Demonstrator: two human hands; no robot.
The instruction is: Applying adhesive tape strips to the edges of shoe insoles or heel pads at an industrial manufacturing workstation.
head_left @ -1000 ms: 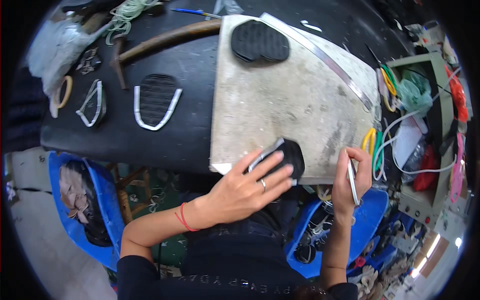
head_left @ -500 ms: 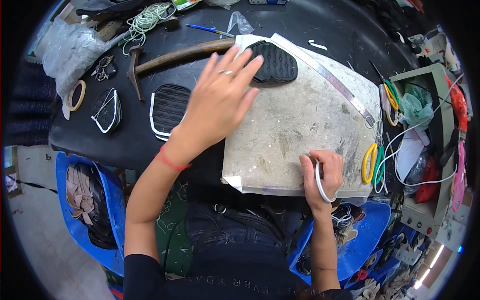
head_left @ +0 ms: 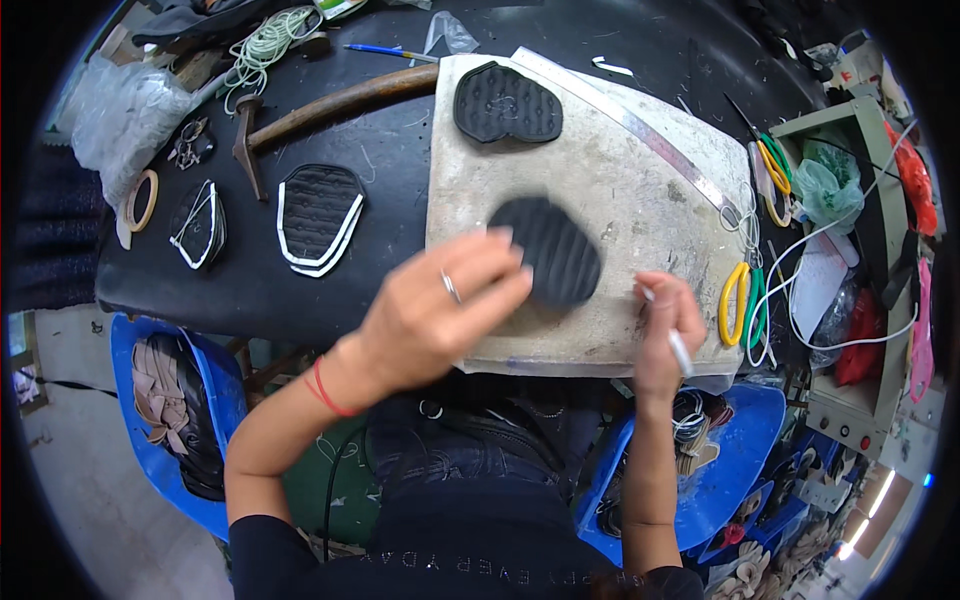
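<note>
My left hand (head_left: 430, 305) grips the edge of a black quilted piece (head_left: 556, 258), rounded and slightly blurred, above a worn pale board (head_left: 600, 175). In my closed right hand (head_left: 664, 325), near the board's front right, is a narrow white strip (head_left: 681, 352), partly hidden by the fingers. A stack of similar black quilted pieces (head_left: 505, 108) lies at the board's far left. Left of the board are black pieces edged with white strip (head_left: 320, 208) and a tied bundle (head_left: 203, 226) of such pieces.
A metal ruler (head_left: 640, 135) lies across the board's far side. A hammer (head_left: 340, 103) rests at its left. Scissors with yellow and green handles (head_left: 736, 303) lie on the right, near a pale green open box (head_left: 880, 180). Blue bins (head_left: 228, 400) stand below the table.
My left hand has come from the stack toward me, bringing a black quilted piece. My right hand has turned, and the white strip's loop no longer shows.
</note>
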